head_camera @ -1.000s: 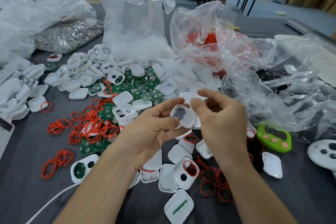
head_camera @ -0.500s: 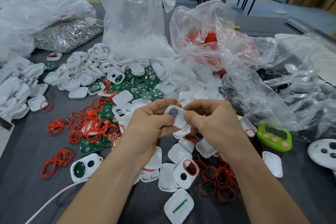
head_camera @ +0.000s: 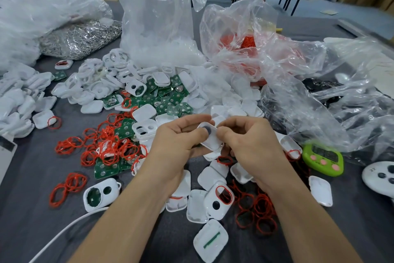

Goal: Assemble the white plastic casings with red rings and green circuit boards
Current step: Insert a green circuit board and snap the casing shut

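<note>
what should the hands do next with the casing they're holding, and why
Likely the right hand should reach down for one of the red rings: the casing, pinched between it and the left hand, shows no ring, and loose ones lie just below.

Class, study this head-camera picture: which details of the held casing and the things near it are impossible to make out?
1. Head view: what sits inside the white casing; fingers of the left hand and right hand cover its rim.
2. Head view: the display of the green timer, too small to read.
3. Head view: the white remote, cut by the right edge.
</note>
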Action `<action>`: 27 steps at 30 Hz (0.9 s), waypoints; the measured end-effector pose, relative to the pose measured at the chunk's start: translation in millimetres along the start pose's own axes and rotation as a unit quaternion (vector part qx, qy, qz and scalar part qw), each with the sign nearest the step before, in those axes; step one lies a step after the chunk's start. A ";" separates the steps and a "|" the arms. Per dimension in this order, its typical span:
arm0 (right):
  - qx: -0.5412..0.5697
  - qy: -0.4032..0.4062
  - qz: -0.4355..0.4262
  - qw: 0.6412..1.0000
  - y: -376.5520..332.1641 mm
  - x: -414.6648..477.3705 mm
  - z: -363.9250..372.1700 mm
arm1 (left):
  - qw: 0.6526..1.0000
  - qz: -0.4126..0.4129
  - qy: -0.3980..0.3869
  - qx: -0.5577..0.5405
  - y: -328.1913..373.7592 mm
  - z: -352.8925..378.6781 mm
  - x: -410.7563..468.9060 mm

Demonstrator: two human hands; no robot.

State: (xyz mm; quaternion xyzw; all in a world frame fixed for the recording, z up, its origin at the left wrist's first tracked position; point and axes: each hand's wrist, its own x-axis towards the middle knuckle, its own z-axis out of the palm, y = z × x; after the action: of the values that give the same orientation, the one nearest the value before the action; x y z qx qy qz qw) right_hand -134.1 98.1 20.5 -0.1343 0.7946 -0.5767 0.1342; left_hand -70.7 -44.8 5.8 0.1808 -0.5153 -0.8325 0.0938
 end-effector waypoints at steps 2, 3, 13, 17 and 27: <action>-0.009 0.003 0.001 1.000 0.2 -1.1 1.5 | 1.000 0.005 0.007 0.006 -0.3 1.2 -0.3; -0.010 0.002 0.002 1.000 0.3 -1.6 2.1 | 1.000 0.008 0.012 0.010 -0.6 1.8 -0.4; 0.054 -0.017 0.047 0.997 1.8 0.2 8.3 | 0.998 0.030 0.042 0.037 -2.7 3.5 -1.0; 0.093 -0.043 0.075 0.992 0.7 0.8 5.7 | 0.997 0.031 0.047 0.045 -2.1 3.7 -0.9; 0.053 -0.025 0.028 0.998 2.6 -0.1 6.0 | 0.997 0.023 0.042 0.055 0.1 3.8 -2.9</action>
State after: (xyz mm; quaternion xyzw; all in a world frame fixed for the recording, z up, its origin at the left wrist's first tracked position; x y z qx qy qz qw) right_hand -132.0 93.7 16.3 -0.1189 0.7631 -0.6102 0.1766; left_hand -69.5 -40.7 8.0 0.2088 -0.5601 -0.7919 0.1247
